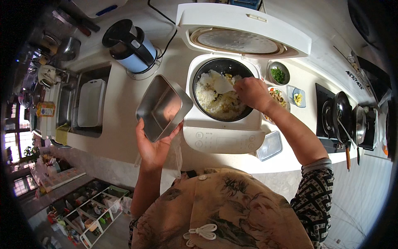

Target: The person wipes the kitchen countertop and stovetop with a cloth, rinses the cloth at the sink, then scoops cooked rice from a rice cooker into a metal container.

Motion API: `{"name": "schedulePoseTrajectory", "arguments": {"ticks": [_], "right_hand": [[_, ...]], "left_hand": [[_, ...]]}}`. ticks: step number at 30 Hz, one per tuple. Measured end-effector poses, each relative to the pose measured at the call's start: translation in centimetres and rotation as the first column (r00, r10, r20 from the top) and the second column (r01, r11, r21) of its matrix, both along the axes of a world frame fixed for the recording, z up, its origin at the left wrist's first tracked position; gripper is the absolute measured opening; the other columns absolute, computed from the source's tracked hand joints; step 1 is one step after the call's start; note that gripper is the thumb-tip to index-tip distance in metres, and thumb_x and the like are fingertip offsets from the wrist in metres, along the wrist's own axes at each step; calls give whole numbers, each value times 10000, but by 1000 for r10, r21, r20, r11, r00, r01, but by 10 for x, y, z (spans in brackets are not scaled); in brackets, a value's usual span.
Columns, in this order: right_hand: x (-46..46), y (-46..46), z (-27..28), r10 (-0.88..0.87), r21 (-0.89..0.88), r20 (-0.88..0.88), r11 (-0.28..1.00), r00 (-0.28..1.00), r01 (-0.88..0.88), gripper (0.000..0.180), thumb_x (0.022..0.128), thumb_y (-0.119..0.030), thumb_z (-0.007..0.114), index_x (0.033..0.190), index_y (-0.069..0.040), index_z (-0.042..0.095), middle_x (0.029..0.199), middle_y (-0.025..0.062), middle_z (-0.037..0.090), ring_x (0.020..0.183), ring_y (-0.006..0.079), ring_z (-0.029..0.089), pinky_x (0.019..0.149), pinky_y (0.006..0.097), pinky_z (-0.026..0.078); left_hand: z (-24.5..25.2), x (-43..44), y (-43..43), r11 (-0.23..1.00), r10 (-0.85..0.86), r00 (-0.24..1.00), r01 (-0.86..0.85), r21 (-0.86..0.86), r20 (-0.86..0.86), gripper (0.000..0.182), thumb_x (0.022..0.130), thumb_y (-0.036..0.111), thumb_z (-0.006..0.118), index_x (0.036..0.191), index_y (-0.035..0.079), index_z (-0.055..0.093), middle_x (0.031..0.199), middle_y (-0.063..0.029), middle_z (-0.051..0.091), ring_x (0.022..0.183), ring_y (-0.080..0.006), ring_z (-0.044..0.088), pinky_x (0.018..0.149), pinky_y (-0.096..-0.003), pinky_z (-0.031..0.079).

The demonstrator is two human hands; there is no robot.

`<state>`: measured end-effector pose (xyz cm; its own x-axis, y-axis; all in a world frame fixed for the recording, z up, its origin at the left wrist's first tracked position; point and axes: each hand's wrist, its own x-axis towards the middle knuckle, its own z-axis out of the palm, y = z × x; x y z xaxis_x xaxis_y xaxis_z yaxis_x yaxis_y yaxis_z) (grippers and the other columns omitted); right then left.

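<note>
My left hand [155, 144] holds a rectangular stainless-steel container [161, 109] from below, tilted, just left of the white rice cooker [224, 140]. No food shows inside the container. The cooker's lid [242, 31] stands raised. In its dark inner pot [199, 101] lies white rice [211, 104] mixed with yellowish and dark bits. My right hand [251, 94] reaches over the pot's right side and is closed on a white rice paddle [222, 84], whose blade rests in the rice. The paddle's handle is hidden by the hand.
Right of the cooker are a bowl of chopped greens [279, 74], a plate of mixed food [279, 98], a small dish of yellow strips [298, 97] and a clear lidded box [270, 146]. A wok [342, 115] sits on the hob. An electric kettle [133, 49] and a sink [90, 130] are at left.
</note>
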<state>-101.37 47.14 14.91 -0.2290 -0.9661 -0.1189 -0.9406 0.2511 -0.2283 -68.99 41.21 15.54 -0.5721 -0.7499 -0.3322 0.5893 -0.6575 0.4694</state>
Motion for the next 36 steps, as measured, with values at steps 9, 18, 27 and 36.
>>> {"name": "schedulePoseTrajectory", "arguments": {"ticks": [9,18,27,36], "right_hand": [[42,-6,20,426,246,-269,898,864,-366,110,764,-142,606,789,-130,712,817,86,706,780,251,707,652,394,562],[47,-11,36,531,316,-254,836,809,-449,136,717,-149,612,823,-141,697,779,101,694,763,275,695,625,405,550],[-2,-12,-19,46,38,-192,998,980,-39,147,783,-181,582,725,-105,693,755,134,685,737,323,681,671,425,557],[1,-19,-72,-202,19,558,973,805,231,181,806,-216,595,801,-68,699,729,196,623,631,333,605,645,399,508]], "left_hand": [[-4,18,-1,998,36,999,-38,51,32,580,949,474,418,1382,88,414,1369,-120,505,1232,-310,514,1008,-586,404],[-7,33,-3,996,67,996,-71,52,59,524,962,442,417,1355,96,441,1339,-117,532,1202,-292,539,998,-577,426],[-12,45,-4,997,71,990,-74,21,121,576,971,450,418,1387,52,388,1379,-201,460,1212,-410,506,1006,-577,431],[-7,54,-7,991,133,954,-119,-68,268,460,986,303,455,1363,47,390,1318,-156,510,1202,-331,527,950,-573,482]]}}
